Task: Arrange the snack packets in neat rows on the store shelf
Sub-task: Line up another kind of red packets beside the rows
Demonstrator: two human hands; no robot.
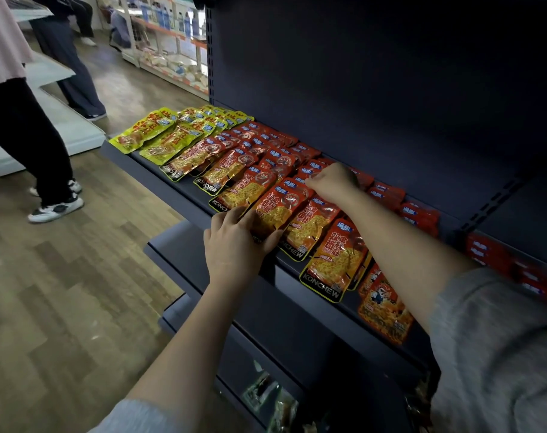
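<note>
At shelf (pixel 184 195) front: left hand (pixel 234 242) pinching red packet (pixel 275 210) near edge, right hand (pixel 334 182) clenched on far packets (pixel 309 170). Probably light, slick, crinkly; best held by edges.

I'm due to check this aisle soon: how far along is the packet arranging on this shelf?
Well along. The yellow packets and the red rows beside them already lie in overlapping lines on the shelf. In hand: the left hand grips the front of one red packet while the right hand works farther back in that row. Left: the tilted packet and the orange packet nearer the wearer.
</note>
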